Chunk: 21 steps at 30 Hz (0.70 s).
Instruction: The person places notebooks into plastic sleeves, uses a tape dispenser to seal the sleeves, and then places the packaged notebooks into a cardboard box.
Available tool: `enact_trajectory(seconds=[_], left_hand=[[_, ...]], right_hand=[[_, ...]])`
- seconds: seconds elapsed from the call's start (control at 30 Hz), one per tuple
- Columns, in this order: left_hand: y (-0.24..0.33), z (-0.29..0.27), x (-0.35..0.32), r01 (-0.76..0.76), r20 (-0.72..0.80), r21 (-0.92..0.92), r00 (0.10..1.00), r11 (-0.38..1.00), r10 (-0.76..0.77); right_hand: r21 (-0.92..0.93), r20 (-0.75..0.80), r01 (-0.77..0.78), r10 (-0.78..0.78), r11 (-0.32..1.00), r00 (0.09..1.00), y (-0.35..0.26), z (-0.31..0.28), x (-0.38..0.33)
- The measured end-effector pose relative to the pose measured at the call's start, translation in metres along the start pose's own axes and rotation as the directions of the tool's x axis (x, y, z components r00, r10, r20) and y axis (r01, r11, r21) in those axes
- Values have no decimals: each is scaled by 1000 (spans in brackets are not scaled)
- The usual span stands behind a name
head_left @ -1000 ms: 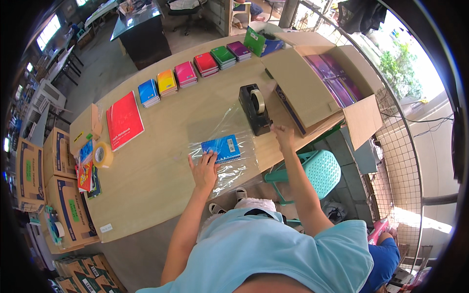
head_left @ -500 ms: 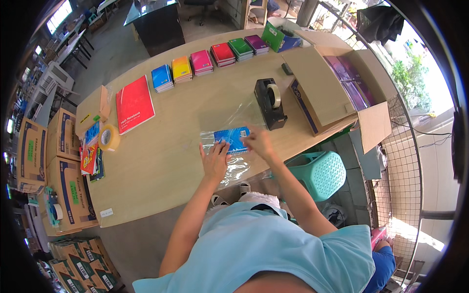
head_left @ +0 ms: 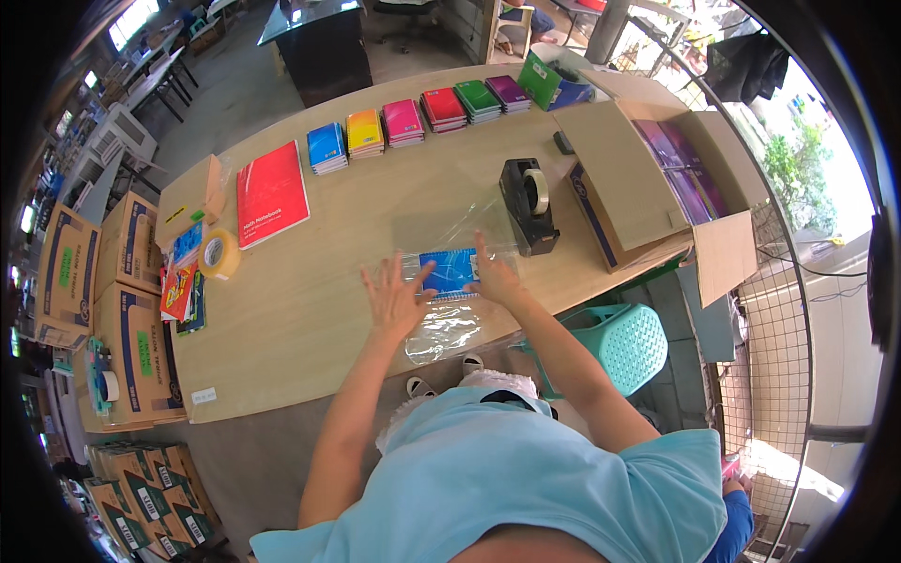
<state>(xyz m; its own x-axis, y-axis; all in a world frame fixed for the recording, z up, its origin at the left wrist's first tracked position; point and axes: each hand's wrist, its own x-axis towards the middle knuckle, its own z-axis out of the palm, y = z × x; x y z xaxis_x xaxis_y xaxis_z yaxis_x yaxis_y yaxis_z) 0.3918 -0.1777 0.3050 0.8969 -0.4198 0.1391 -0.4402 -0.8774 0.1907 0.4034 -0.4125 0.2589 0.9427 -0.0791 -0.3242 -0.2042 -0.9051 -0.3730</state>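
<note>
A small blue spiral notebook [head_left: 449, 271] lies flat near the front edge of the table. Clear plastic film [head_left: 441, 335] spreads around it and reaches toward the table's front edge. At the notebook's left edge is my left hand [head_left: 395, 296], fingers spread, its thumb touching or just over the cover. My right hand [head_left: 497, 278] rests at the right edge with the index finger stretched forward and the thumb by the cover. Neither hand grips anything that I can see. Beyond my right hand stands a black tape dispenser [head_left: 528, 208] with a roll of tape.
Stacks of coloured notebooks [head_left: 404, 122] line the table's far side. A large red notebook [head_left: 273, 194] and a tape roll [head_left: 220, 254] lie to the left. An open carton [head_left: 624, 178] of purple packs stands at the right, above a green stool [head_left: 619, 349]. Several cartons [head_left: 137, 352] are stacked left.
My left hand has slid left off the cover's middle and spread its fingers. My right hand has come down to the notebook's right edge. The view has shifted slightly.
</note>
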Motion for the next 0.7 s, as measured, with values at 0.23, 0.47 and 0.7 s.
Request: enact_trajectory(seconds=[0.23, 0.47, 0.7], left_hand=[[13, 59, -72, 548, 636, -768, 713, -332, -296], [82, 70, -23, -20, 358, -815, 769, -579, -530], [71, 31, -33, -57, -138, -910, 976, 411, -170]], right_hand=[[-101, -210, 372, -385, 923, 899, -23, -54, 5], [61, 257, 341, -345, 938, 903, -29, -58, 15], [366, -479, 660, -475, 656, 738, 4, 3, -40]])
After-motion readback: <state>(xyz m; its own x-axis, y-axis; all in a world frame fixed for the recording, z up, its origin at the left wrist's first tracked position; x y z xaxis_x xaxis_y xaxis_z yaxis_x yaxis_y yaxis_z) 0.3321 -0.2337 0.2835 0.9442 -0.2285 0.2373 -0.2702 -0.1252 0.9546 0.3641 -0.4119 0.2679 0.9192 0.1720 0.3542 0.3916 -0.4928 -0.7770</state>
